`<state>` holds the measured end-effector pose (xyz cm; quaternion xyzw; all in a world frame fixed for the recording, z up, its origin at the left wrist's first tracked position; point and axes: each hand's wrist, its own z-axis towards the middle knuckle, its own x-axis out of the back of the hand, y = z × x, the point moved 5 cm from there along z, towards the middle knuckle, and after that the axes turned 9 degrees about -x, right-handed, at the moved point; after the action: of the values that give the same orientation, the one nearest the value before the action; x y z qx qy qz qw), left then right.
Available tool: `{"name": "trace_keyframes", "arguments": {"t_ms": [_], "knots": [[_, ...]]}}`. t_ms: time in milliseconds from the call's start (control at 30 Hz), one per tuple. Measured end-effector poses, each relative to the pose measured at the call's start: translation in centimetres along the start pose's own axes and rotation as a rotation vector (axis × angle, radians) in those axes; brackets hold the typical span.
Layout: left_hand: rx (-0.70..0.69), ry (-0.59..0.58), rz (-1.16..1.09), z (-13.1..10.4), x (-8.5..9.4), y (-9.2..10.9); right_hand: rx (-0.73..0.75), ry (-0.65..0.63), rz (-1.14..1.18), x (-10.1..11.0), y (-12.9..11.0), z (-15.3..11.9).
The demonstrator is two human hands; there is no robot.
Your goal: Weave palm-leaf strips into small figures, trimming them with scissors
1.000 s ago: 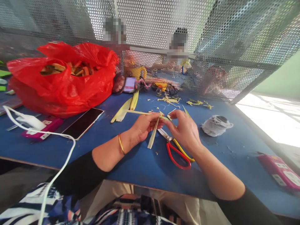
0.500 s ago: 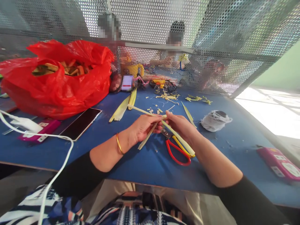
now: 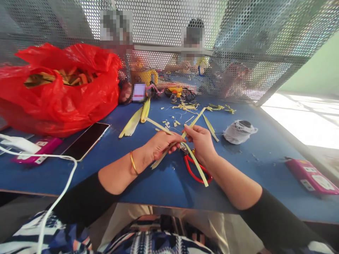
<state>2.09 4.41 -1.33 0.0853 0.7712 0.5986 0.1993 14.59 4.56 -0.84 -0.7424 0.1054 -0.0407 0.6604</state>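
Note:
Several pale green husk strips cross between my two hands above the blue table. My left hand is closed around the crossing of the strips, with ends sticking out to the upper left and lower left. Pinched in my right hand is a strip that points up and to the right. Another strip hangs down toward the table's front edge, over the red-handled scissors, whose blades are partly hidden beneath my hands. Wider husk pieces lie beyond my left hand.
A red plastic bag of husks fills the back left, near a phone and a purple power strip with a white cable. White-wrapped spool and another power strip lie right. Behind a mesh partition are people.
My right hand has turned upright and moved slightly apart from my left. One strip now points up and right from its fingers, and the lower strip hangs more steeply. The whole view has shifted slightly.

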Motion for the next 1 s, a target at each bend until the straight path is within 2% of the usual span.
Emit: {"name": "trace_keyframes", "arguments": {"t_ms": [167,233,300,367,400,433,500,567,633,733,867,1000], "knots": [[0.012,-0.014,0.032,-0.2,0.0,0.1,0.044,0.036,-0.077,0.2,-0.2,0.2],[0.019,-0.006,0.029,-0.3,0.0,0.1,0.02,0.01,-0.249,0.4,-0.7,0.5],[0.02,-0.007,0.028,-0.3,0.1,0.1,0.031,0.019,-0.549,1.0,-1.6,0.6],[0.013,-0.03,0.036,-0.4,0.0,0.0,0.225,0.198,-0.822,1.8,-3.6,0.2],[0.002,-0.048,0.046,-0.4,-0.1,-0.1,0.322,0.206,-0.869,1.7,-4.3,-0.1],[-0.016,-0.072,0.057,-0.4,-0.3,-0.2,0.393,0.16,-0.87,1.4,-4.7,-0.4],[-0.059,-0.115,0.087,-0.6,-0.7,-0.3,0.43,-0.051,-0.762,0.3,-4.5,-0.9],[-0.094,-0.132,0.125,-0.7,-1.1,-0.5,0.348,-0.257,-0.604,-1.0,-3.5,-1.3],[-0.108,-0.135,0.17,-0.9,-1.4,-0.6,0.218,-0.339,-0.461,-1.7,-2.4,-1.4],[-0.099,-0.156,0.225,-1.1,-1.6,-0.8,0.108,-0.317,-0.302,-1.7,-1.5,-1.3],[-0.081,-0.207,0.273,-1.2,-1.9,-1.0,0.199,-0.206,-0.238,-1.3,-1.7,-1.5],[-0.037,-0.206,0.254,-1.0,-1.9,-1.4,0.235,-0.135,-0.31,-1.1,-1.7,-1.2]]}}
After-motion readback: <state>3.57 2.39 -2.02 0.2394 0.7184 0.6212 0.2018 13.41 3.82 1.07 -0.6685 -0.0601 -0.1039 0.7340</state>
